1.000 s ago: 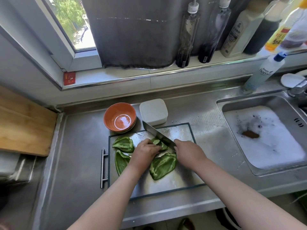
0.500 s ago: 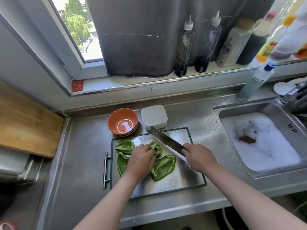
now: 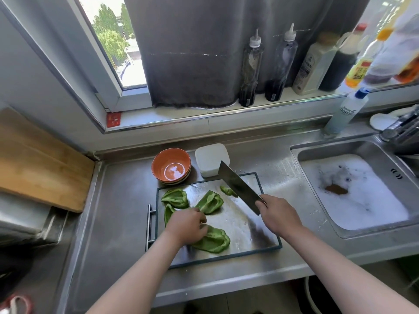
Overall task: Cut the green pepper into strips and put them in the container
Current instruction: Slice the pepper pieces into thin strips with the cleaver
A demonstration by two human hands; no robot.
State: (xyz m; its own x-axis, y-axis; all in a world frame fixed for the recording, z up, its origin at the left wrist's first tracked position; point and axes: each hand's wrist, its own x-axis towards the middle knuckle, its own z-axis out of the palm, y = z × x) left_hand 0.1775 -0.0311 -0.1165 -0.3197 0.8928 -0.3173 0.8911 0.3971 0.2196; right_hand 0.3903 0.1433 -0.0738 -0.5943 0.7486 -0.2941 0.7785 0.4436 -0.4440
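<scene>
While the left hand [image 3: 188, 225] curled over one pepper piece [image 3: 214, 240], the right hand [image 3: 278, 214] held the cleaver [image 3: 238, 188] raised.
Light, waxy and springy, the piece would likely skid on the shiny steel board [image 3: 269, 247], so pinning it flat seemed the safest hold. Other pieces [image 3: 209, 202] lay just beyond that hand, one cut strip [image 3: 227, 191] under the blade. The right hand was wrapped round the handle, blade angled toward the white container [image 3: 212, 159] beyond both hands.

tabletop [image 3: 122, 211] left of cutting board [image 3: 240, 230]: open steel | behind board: orange bowls [image 3: 171, 165] and white container [image 3: 209, 158] side by side (a narrow gap between) | board's left half: pepper pieces [image 3: 210, 201] | over board's right half: cleaver [image 3: 238, 188] raised, slanting | right: sink [image 3: 328, 148] full of foam
</scene>
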